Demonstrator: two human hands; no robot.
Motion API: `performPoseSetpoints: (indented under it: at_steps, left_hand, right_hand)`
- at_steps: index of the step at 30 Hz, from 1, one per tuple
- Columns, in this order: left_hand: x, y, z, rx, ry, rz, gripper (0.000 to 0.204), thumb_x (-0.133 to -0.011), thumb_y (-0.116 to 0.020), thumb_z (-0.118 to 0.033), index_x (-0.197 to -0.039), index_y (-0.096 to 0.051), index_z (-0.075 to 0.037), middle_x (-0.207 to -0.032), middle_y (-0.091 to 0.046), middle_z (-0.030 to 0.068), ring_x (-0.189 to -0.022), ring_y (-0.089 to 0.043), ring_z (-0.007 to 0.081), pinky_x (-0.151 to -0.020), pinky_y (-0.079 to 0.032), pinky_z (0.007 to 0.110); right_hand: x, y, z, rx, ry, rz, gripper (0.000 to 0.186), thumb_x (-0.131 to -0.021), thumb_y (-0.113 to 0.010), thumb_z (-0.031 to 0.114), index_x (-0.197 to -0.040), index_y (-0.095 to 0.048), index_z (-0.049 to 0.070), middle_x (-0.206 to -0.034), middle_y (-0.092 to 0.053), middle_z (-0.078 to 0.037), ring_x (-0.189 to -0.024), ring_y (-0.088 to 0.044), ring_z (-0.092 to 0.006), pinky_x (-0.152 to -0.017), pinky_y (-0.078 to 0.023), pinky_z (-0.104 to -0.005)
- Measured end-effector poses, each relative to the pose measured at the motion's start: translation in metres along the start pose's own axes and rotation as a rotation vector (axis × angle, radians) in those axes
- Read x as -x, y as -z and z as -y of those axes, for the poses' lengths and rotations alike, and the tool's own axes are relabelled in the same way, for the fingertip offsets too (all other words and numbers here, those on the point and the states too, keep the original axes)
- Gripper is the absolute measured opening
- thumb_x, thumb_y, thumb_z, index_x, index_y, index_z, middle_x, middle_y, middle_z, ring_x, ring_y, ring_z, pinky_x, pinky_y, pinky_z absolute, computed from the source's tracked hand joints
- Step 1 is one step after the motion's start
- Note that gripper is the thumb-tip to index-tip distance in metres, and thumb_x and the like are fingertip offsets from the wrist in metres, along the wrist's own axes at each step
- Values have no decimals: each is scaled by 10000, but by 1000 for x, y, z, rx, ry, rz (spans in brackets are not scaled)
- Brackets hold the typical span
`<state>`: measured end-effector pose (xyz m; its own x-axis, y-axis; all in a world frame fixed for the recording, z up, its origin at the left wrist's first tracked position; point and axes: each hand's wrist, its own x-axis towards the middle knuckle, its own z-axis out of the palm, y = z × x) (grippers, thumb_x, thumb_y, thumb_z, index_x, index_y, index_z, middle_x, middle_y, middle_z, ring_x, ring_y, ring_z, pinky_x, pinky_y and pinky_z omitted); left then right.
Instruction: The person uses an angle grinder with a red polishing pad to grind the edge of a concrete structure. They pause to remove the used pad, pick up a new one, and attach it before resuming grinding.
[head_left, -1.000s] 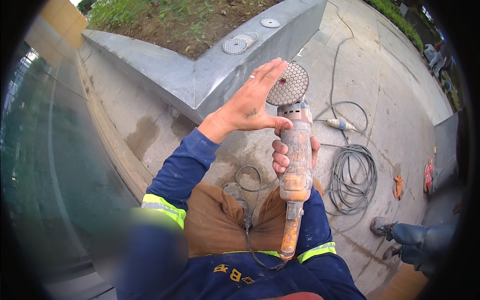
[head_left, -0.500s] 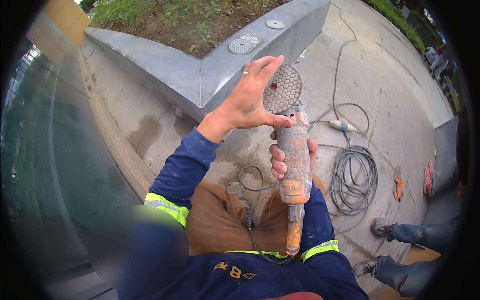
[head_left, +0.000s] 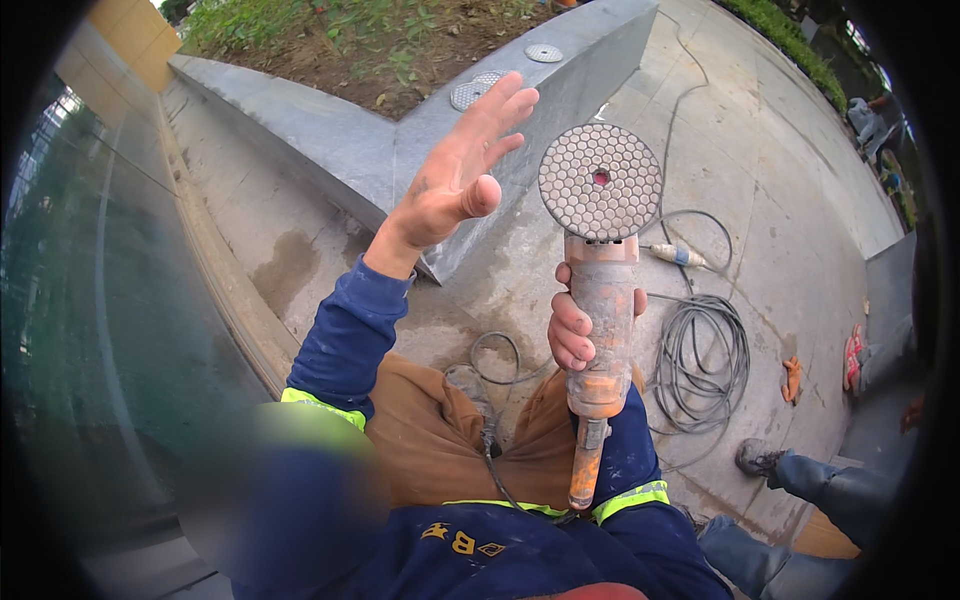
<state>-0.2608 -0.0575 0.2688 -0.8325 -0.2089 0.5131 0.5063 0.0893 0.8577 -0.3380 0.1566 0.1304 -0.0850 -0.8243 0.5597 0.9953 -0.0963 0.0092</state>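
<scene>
An orange and grey angle polisher (head_left: 605,300), coated in dust, is held upright before me with its handle end toward my body. My right hand (head_left: 572,332) wraps round its body from beneath, fingertips showing on both sides. On its head sits a round polishing pad (head_left: 622,202) with a honeycomb face and a small red centre, turned up toward me. To the left of the pad, my left hand (head_left: 455,172) is raised, fingers stretched and thumb apart, touching nothing. Behind its fingers, honeycomb polishing pads (head_left: 466,96) lie on the grey stone ledge (head_left: 330,125), partly hidden.
Another round pad (head_left: 543,53) lies farther along the ledge. On the paving to the right are a coiled cable (head_left: 702,350), a plug connector (head_left: 678,254) and an orange glove (head_left: 791,379). A person's jeans-clad legs (head_left: 830,485) are at the lower right. Glass (head_left: 110,300) runs along the left.
My left hand has come off the pad and polisher and moved left, its fingers opening out. The polisher's head has turned so the pad's whole face shows.
</scene>
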Motion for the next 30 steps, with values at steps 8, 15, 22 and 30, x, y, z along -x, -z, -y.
performPoseSetpoints:
  at_steps: [8, 15, 22, 30]
  left_hand:
    - [1, -14, 1, -170, -95, 102, 1227, -619, -941, -411, -1547, -255, 7, -1542, -381, 221, -1435, -369, 320, -1158, -308, 461]
    - [3, -25, 2, -136, -70, 98, 1043, -702, -910, -173, -1521, -296, 28, -1500, -428, 221, -1390, -414, 295, -1150, -339, 435]
    - [4, -51, -9, 116, 62, -94, 646, -842, -773, -37, -1394, -460, 85, -1277, -601, 198, -1153, -591, 235, -1016, -483, 374]
    - [5, -47, -1, 121, 55, -250, 332, -936, -663, -18, -1243, -599, 89, -1158, -674, 173, -1064, -641, 198, -951, -524, 324]
  right_hand:
    - [2, -1, 11, 71, -118, 89, 894, -877, -726, 475, -1475, -215, 50, -1006, -602, -188, -754, -680, -333, -660, -577, -476]
    - [3, -3, 4, -8, -77, 96, 902, -896, -674, 498, -1460, -203, -26, -1011, -562, -233, -794, -659, -383, -722, -562, -497]
    - [5, -5, 1, 26, -69, 63, 905, -878, -683, 520, -1435, -222, -24, -996, -563, -231, -769, -667, -385, -712, -583, -492]
    - [5, -8, -3, 41, -74, 24, 912, -873, -678, 524, -1424, -212, -33, -983, -564, -238, -767, -673, -382, -700, -590, -487]
